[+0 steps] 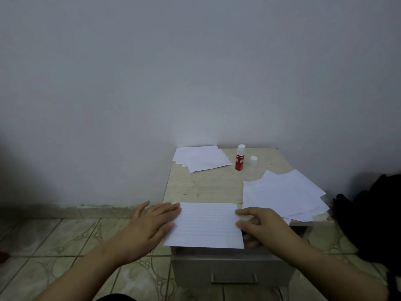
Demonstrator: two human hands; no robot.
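Sheet (207, 224): white, faintly lined, flat, overhanging near edge of table (201, 187). Left hand (152, 222) lies flat, fingers straight, on its left edge. Right hand (260, 227) pinches its right edge.

The carrying surface is a small cabinet (201, 187) with a pale, scuffed top, standing on a tiled floor (65, 246). Lying on the top:
- a lined sheet (206, 224) at the near edge, overhanging it;
- a loose pile of white sheets (284, 196) at the right;
- a second pile (201, 158) at the far left;
- a red glue stick (239, 160), upright at the far centre;
- its white cap (253, 160), just to its right.
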